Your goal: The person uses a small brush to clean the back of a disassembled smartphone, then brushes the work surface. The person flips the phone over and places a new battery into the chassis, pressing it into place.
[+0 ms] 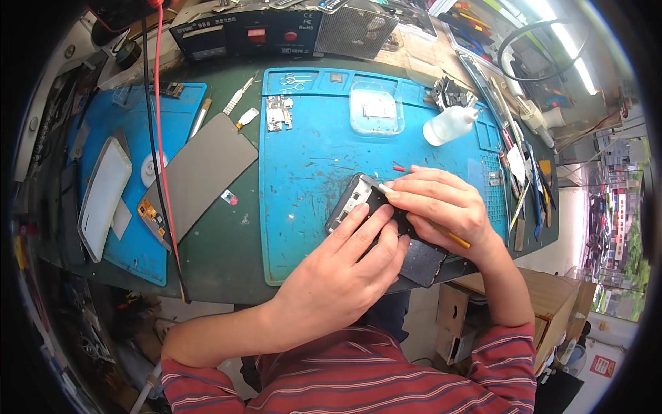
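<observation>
Phone chassis (pixel 374 196) sits on the blue repair mat (pixel 303 228), nr its lower edge, opened up w/ a silvery plate (pixel 354 205) exposed at the far end. L hand (pixel 345 279) lies over it, fingers spread across; thumb's hidden, so can't tell if that grip is clenched round the edge. R hand (pixel 445 207) has its grip closed on a slim yellow-ended tool (pixel 458 240), fingertips right by the chassis' upper edge. Dark slab (pixel 423 262) pokes out below the hands; can't tell if same unit.

Progress, my guess: approx. midway. Done: chassis opened, innards bared. Left: the edge under the fingertips looks unfinished, nothing closed up yet. Grey panel (pixel 203 176) w/ orange flex & pale phone shell (pixel 105 200) lie off to the left; can't confirm they belong. Circuit board (pixel 278 114) is loose at the mat's upper left.

Writing: black bench unit (pixel 231 41) at back of the counter (pixel 221 262) has white lettering + cert. marks on its front. Red-and-white notice (pixel 602 366), lower right: text too small. Chassis: no legible brand. Squeeze bottle (pixel 449 125): no label visible.
</observation>
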`<state>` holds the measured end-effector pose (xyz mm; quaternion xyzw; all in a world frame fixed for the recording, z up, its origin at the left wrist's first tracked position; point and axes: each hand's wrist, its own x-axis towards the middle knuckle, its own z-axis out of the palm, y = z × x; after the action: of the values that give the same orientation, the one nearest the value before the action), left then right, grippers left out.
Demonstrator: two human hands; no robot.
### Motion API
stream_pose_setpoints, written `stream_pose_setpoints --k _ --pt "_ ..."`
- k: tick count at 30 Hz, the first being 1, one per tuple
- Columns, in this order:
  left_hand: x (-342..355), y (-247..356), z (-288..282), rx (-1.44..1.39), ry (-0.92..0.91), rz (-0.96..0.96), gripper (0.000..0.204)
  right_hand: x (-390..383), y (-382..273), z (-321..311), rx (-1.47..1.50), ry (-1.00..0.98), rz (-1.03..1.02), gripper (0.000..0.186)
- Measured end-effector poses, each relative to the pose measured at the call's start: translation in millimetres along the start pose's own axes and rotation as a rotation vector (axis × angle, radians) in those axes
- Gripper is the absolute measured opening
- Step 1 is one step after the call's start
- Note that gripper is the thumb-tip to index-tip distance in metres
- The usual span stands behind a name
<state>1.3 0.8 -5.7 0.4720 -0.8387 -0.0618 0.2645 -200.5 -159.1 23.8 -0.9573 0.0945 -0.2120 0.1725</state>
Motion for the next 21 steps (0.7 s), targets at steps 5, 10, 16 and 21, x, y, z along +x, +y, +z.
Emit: stream_pose_setpoints --k 5,10,16,21 --pt "0.2 0.6 0.3 0.008 -0.005 0.003 0.051 4.5 15.9 0.2 0.041 -0.006 -0.045 0.04" --pt "0.9 -0.1 -1.4 -0.021 -0.005 0.005 0.05 2.6 25.4 -4.3 0.056 -0.052 -0.082 0.042" --pt "1.1 -0.2 -1.8 -0.027 -0.004 0.008 0.051 5.9 33.3 -2.5 0.123 -0.055 -0.098 0.043" --pt "0.8 1.0 -1.4 -0.021 -0.007 -0.003 0.051 8.9 34.9 -1.3 0.139 -0.059 -0.113 0.043"
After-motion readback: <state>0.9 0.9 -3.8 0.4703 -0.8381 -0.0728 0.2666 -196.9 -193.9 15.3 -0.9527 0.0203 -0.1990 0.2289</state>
